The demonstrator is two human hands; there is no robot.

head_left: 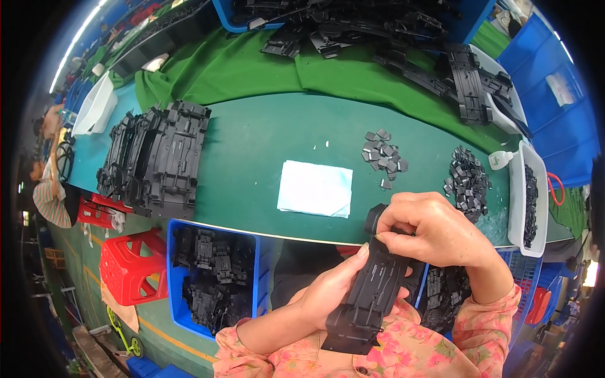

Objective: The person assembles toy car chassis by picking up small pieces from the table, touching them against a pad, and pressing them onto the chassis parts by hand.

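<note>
A long black plastic chassis part [372,290] lies across my lap, close to my body. My left hand [331,290] cups it from underneath and along its left edge. My right hand [435,230] pinches at the part's upper end, fingertips pressed on a small dark piece there. On the green table beyond sit a pile of small grey square pads [383,154] and a pile of small black clips [467,183].
A white sheet [315,188] lies mid-table. A stack of black chassis parts [157,157] stands at the left. A blue bin [214,277] of black parts and a red stool [129,264] are below the table edge. A white tray [526,195] sits at the right.
</note>
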